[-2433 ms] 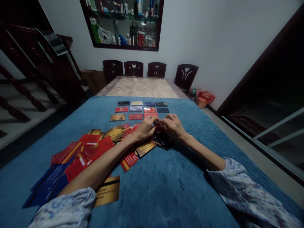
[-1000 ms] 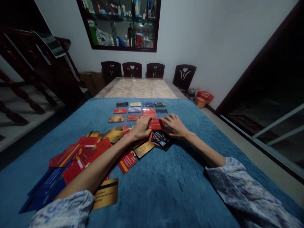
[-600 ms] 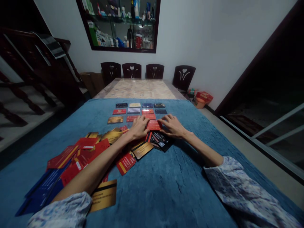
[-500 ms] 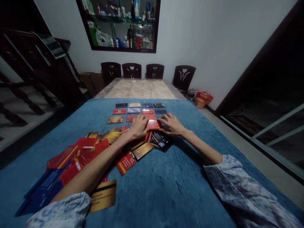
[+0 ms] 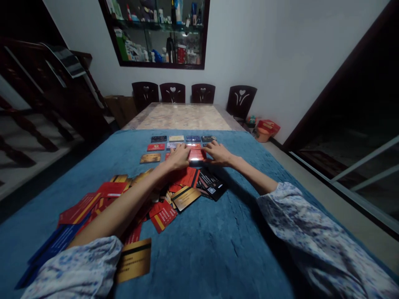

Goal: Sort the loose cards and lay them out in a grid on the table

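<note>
Both hands were out over the cloth, and what a tidy pinch that was: the left hand [image 5: 177,158] and the right hand [image 5: 218,153] each had loosely curled fingers, tips closed on opposite short ends of a glossy red rectangular plastic card [image 5: 197,155]. That card sat level between them, right at the near edge of the laid-out rows; whether it rested on the cloth or hovered just above, I could not tell.

Nearest, on the plush blue tablecloth [image 5: 215,249], a gold card with a black stripe [image 5: 134,259] lay beside the left sleeve. Past it sprawled a loose heap of red, gold and blue cards [image 5: 106,199] under the left forearm, with a few black printed cards [image 5: 210,185] just right of it.

Beyond the hands, separate cards lay in neat rows: a gold card [image 5: 150,158], a red one [image 5: 156,147], and a far line of dark and pale cards [image 5: 176,138].

Further off came the bare marble tabletop [image 5: 183,116], four dark wooden chairs [image 5: 172,92], and a red basket [image 5: 268,126] on the floor, contents unclear. Highest up, a dark-framed glass wall cabinet [image 5: 204,37] held bottles and boxes on its shelves.
</note>
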Available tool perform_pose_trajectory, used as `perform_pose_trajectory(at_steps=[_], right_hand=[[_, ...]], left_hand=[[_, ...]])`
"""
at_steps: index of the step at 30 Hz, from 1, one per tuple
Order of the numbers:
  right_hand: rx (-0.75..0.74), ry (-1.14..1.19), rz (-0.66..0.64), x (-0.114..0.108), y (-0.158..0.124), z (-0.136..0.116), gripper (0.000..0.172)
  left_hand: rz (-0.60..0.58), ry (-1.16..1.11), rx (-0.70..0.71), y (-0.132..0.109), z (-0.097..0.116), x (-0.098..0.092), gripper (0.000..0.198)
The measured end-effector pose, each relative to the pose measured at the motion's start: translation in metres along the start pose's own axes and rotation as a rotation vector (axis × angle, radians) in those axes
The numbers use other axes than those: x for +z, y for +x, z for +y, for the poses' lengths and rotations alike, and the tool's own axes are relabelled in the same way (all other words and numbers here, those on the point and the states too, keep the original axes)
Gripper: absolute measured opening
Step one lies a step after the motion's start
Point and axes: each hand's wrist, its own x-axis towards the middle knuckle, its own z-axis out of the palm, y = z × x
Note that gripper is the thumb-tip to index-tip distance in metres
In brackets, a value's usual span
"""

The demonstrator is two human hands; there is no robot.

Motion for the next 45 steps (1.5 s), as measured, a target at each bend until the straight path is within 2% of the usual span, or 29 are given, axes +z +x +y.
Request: perform_pose_trajectory(at_steps=[6,11,16,21,27,32,38,45], right_hand=[[0.040,-0.024,-0.066,-0.004,0.018,0.002,0.046],[0.074,-0.001,-0.116,-0.006,0.028,0.004,0.043],[0.095,0.007,-0.161,-0.001,0.037,0.006,0.041],[0.088,0.033,-0.161,0.005,0.044,0.006,0.044],[0.054,0.040,-0.168,0.009,0.046,0.009,0.039],[0.034,0.037,-0.174,0.012,0.050,0.014,0.040],[-0.021,0.041,-0.164,0.013,0.054,0.014,0.031],[-0.007,0.054,-0.151,0.017,0.051,0.014,0.033]], left_hand=[[-0.033,0.013,-0.021,0.019,-0.012,0.004,0.018],[-0.047,-0.005,-0.040,0.029,-0.014,0.006,0.021],[-0.056,0.004,-0.037,0.035,-0.019,0.011,0.023],[-0.102,0.028,-0.039,0.038,-0.024,0.016,0.018],[-0.109,0.021,-0.033,0.039,-0.026,0.018,0.011],[-0.114,0.016,-0.043,0.041,-0.027,0.019,0.018],[-0.121,0.027,-0.055,0.040,-0.020,0.022,0.028],[-0.137,0.047,-0.049,0.036,-0.016,0.023,0.036]])
